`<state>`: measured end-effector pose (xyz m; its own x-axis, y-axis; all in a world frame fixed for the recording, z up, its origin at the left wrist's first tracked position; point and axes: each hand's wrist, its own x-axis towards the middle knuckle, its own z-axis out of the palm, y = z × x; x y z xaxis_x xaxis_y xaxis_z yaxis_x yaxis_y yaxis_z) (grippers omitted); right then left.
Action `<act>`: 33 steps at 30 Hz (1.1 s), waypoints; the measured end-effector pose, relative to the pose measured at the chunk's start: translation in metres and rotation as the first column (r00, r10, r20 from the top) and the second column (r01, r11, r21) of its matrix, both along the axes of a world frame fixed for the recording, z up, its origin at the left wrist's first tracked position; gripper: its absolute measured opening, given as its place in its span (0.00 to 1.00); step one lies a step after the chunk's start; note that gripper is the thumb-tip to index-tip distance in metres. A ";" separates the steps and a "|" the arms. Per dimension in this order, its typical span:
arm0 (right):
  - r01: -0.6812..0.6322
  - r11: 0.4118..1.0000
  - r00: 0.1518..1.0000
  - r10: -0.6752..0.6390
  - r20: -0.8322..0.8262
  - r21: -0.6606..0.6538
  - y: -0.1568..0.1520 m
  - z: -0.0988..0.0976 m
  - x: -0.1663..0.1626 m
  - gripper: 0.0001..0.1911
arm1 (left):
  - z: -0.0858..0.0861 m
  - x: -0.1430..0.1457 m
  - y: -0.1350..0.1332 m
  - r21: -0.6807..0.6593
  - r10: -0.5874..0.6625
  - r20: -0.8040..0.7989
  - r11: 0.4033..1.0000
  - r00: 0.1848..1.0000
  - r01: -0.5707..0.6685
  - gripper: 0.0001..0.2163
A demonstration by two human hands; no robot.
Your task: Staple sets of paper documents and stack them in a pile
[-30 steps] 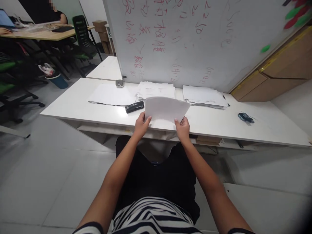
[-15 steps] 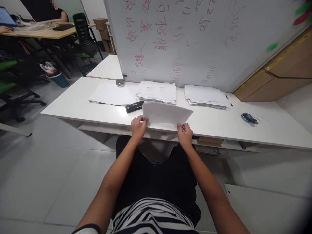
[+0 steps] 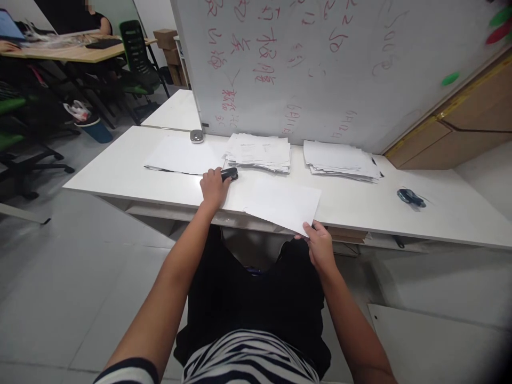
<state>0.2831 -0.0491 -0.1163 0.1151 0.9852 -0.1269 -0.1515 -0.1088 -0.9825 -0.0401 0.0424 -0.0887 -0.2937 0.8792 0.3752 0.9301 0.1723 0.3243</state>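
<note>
My left hand (image 3: pixel 213 188) is closed over a black stapler (image 3: pixel 229 174) lying on the white table (image 3: pixel 120 173). A thin stack of white sheets (image 3: pixel 282 205) lies flat near the table's front edge, and my right hand (image 3: pixel 320 246) pinches its near right corner. Behind the sheets sit two paper piles, a middle paper pile (image 3: pixel 259 152) and a right paper pile (image 3: pixel 340 160), both against the whiteboard (image 3: pixel 320 64).
A single large sheet (image 3: pixel 180 156) lies at the table's left, with a small grey object (image 3: pixel 196 137) behind it. A dark blue item (image 3: pixel 408 197) rests at the right. Another person sits at a wooden desk (image 3: pixel 60 53) at far left, among green chairs (image 3: pixel 136 58).
The sheets went from being held up in both hands to lying flat on the table. My left hand let go of them and moved left onto the stapler.
</note>
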 end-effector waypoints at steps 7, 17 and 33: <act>-0.019 0.999 0.998 0.016 -0.065 -0.045 -0.001 0.007 -0.007 0.20 | -0.005 -0.020 -0.010 -0.062 -0.349 0.071 0.933 0.934 0.353 0.16; -0.156 0.987 0.987 0.155 -0.044 -0.025 0.008 0.003 -0.027 0.22 | 0.000 -0.022 -0.016 -0.062 -0.442 0.121 0.890 0.889 0.451 0.17; -0.190 0.978 0.979 0.182 -0.087 -0.086 -0.001 -0.004 -0.035 0.23 | 0.033 0.040 0.031 -0.166 -0.167 0.079 0.970 0.983 0.178 0.24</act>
<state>0.2483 -0.0501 -0.1207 -0.0831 0.9718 -0.2208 -0.1955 -0.2332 -0.9526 -0.0003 0.0731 -0.0560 -0.1507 0.9682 0.1998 0.9290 0.0696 0.3636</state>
